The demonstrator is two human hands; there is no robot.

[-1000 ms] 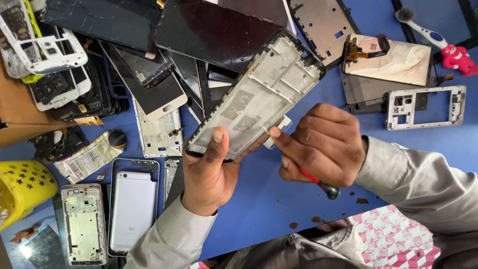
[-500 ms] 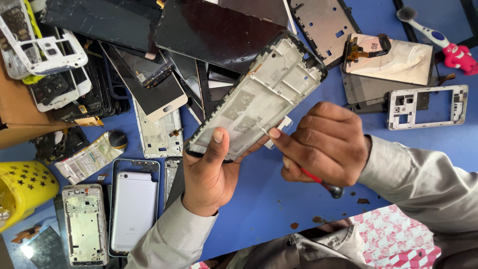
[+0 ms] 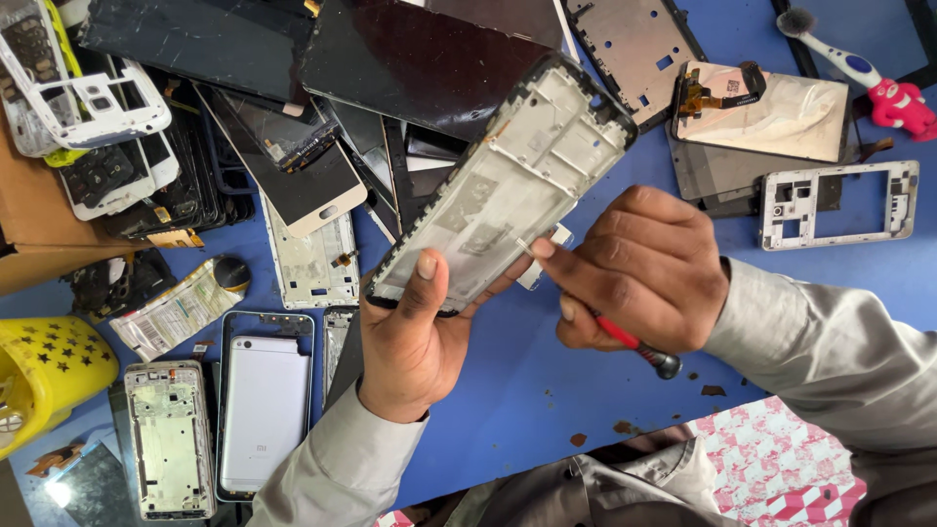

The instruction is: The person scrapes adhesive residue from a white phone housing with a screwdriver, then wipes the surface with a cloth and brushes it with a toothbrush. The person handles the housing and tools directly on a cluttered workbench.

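Note:
My left hand (image 3: pixel 415 342) grips the lower end of a phone display frame (image 3: pixel 508 181), silver inside with a black rim, tilted up to the right above the blue table (image 3: pixel 508 390). The thumb lies on the frame's inner face. My right hand (image 3: pixel 639 273) is closed around a red-handled screwdriver (image 3: pixel 634 344) with a black end cap. Its thin metal tip touches the frame's right edge near the lower middle, next to a small white part sticking out.
Dark phone screens (image 3: pixel 410 59) and white frames (image 3: pixel 88 98) are piled at the back left. A yellow basket (image 3: pixel 44 376), a white phone back (image 3: pixel 264 410) and a metal chassis (image 3: pixel 168 439) lie at left. A white frame (image 3: pixel 839 203) and a toothbrush (image 3: pixel 839 54) lie at right.
The screwdriver's tip has shifted slightly along the frame's edge; both hands and the frame stay almost where they were.

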